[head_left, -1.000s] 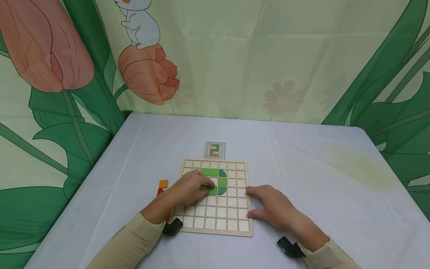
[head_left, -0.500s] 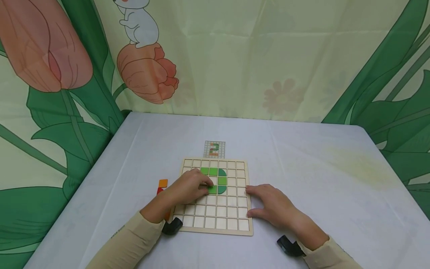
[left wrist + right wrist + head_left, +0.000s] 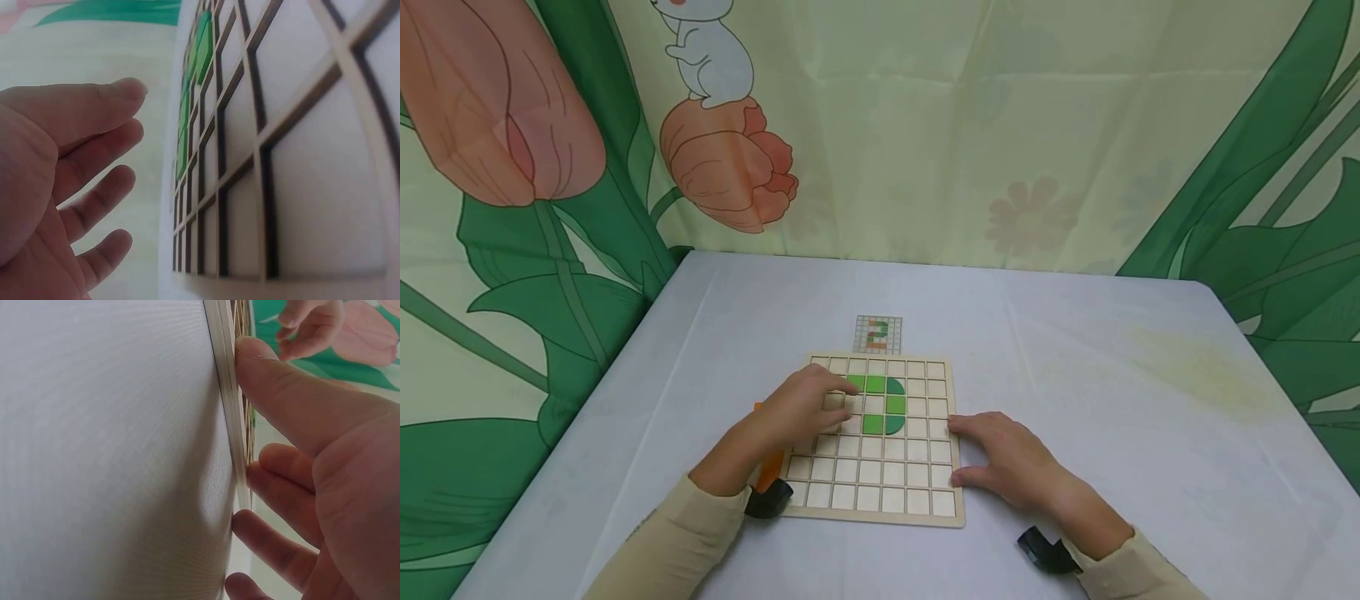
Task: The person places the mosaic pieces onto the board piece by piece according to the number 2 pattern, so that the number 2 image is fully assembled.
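A wooden grid board (image 3: 880, 519) lies flat on the table, seen in the head view. Set in its cells are light green square tiles (image 3: 896, 405) and two dark green rounded tiles (image 3: 895, 425), in a hook shape. My left hand (image 3: 796, 410) hovers over the board's left part, nothing between thumb and fingers; the left wrist view shows those fingers (image 3: 103, 203) extended and apart from the grid. At the board's right edge rests my right hand (image 3: 1011, 458), its thumb and fingertips touching the rim (image 3: 228, 406) without curling round it.
A small printed card (image 3: 877, 335) with a coloured grid pattern lies just behind the board. Orange pieces (image 3: 770, 472) sit beside the board's left edge, partly hidden by the left arm. A patterned cloth (image 3: 925, 150) hangs behind the white table (image 3: 1112, 375).
My left hand has let go of the light green tile in the third tile row, lifted, and moved left with its fingers spread. My right hand has stayed at the board's edge.
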Demonstrator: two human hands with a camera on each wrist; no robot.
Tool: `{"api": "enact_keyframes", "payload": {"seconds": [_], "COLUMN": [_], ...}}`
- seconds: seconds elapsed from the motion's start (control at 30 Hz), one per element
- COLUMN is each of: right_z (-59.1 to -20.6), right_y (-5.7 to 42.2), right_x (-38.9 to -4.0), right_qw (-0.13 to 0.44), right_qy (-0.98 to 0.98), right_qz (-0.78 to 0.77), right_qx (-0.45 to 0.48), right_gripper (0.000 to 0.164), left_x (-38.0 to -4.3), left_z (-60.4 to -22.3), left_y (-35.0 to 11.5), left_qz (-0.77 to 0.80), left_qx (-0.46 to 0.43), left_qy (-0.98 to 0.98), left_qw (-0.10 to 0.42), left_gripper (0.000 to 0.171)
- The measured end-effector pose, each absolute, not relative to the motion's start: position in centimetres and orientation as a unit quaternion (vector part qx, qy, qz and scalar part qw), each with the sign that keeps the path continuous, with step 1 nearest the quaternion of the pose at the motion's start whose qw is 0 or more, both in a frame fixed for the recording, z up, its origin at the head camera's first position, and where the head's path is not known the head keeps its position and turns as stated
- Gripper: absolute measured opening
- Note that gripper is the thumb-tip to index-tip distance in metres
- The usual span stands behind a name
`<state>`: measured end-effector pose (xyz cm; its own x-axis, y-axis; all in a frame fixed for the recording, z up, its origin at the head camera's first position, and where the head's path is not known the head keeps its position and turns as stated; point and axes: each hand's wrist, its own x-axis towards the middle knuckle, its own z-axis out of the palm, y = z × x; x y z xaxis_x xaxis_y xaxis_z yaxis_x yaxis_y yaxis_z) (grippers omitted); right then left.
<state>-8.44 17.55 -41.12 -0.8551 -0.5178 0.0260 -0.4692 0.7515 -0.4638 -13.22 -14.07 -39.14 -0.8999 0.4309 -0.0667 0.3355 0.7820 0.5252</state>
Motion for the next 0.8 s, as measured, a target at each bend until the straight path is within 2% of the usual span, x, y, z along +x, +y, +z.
{"api": "enact_keyframes", "payload": {"seconds": [0.8], "right_z": [-41.1], "right_y": [17.6], "right_x": [-8.3], "right_qw": [0.056], "right_qy": [0.934], "right_qz": [-0.238], "right_qx": [-0.261], "right_gripper": [0.063], "left_x": [-12.0], "left_z": [-39.2], "left_y": [-20.8], "left_qz": [0.284], "left_qx": [0.078], "left_qy": [0.951], "left_qw": [0.094], "left_gripper": [0.036]}}
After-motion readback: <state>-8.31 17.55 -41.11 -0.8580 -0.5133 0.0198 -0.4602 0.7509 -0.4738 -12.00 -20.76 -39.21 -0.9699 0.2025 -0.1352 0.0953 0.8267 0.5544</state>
